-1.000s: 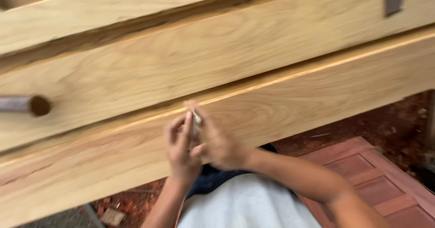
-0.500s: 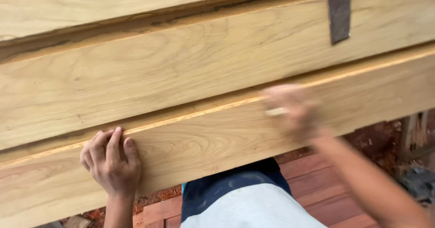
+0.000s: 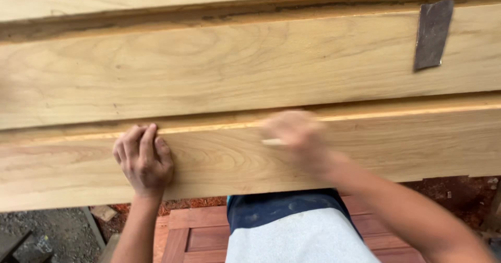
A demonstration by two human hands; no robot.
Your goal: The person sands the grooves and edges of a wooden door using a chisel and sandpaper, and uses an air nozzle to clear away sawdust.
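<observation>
Our right hand's grip (image 3: 297,137), blurred, pinches a small pale stick (image 3: 272,142) over the long pale wooden plank (image 3: 396,143), so we should press the flat left hand (image 3: 143,158) firmly near its front edge.

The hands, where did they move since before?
The left hand left the right one, slid left and now presses flat on the plank. The right hand, blurred, swung right, then back toward the middle, holding something small and pale. The planks stayed put.
</observation>
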